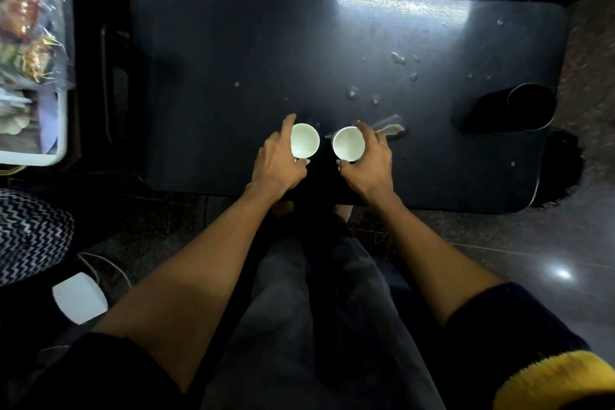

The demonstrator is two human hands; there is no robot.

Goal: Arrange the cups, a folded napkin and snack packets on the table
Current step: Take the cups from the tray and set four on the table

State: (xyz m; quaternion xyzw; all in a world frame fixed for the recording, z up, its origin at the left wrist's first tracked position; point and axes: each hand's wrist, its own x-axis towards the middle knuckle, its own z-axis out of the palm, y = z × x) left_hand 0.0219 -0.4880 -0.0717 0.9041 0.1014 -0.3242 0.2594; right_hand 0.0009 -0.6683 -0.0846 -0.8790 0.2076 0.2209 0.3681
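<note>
Two small white cups sit side by side near the front edge of the dark table [233,60], close together but not touching. The left hand [279,160] wraps the left cup [304,140] from its nine o'clock side, forefinger reaching round toward twelve and thumb at about six. The right hand [369,160] mirrors it on the right cup [347,143], holding from three o'clock, thumb near six. Both hands are closed around their cups; whether the cups rest on the table or are lifted just clear of it I cannot tell.

The cups look empty, thin-walled and light, probably paper or thin plastic, so I judge they will crush or tip under a hard squeeze. A gentle pinch across the side wall just below the rim, as both hands have it now, seems the safest hold.

At about one to two o'clock from the cups the tabletop carries wet drops and a smear [391,130], so a cup set there may slide or pick up moisture. A dark round container [529,106] stands at the table's three o'clock end. Off the table at nine o'clock a white tray [58,130] holds what look like packets under clear wrap [30,27], too blurred to identify. No napkin is visible.
</note>
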